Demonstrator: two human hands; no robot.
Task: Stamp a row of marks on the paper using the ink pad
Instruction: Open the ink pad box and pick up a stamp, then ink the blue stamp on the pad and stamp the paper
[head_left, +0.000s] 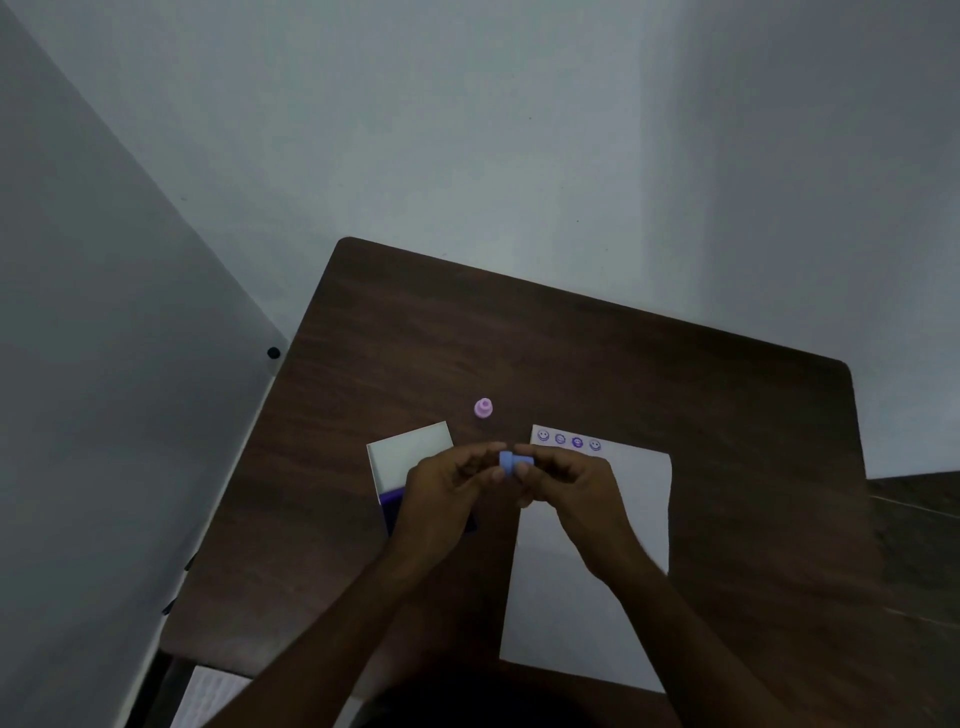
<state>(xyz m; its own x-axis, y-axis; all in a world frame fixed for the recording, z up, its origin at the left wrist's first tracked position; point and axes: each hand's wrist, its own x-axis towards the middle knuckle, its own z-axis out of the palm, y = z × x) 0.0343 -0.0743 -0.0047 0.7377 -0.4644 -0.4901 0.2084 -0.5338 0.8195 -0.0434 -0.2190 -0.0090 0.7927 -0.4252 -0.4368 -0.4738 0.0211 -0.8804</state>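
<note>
Both hands are meeting above the dark brown wooden table (649, 374), sharing a small blue plastic stamp (511, 462). The left hand (447, 491) and right hand (569, 480) are each closing a narrow grip on it. Right of them is lying the white sheet of paper (631, 499), four purple smiley marks (569, 441) along its far edge. The open purple ink pad (392, 499) is sitting left, a small pink stamp (483, 408) farther away.

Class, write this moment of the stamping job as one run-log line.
blue stamp held by left hand and right hand | paper: four marks | ink pad open | pink stamp idle
</note>
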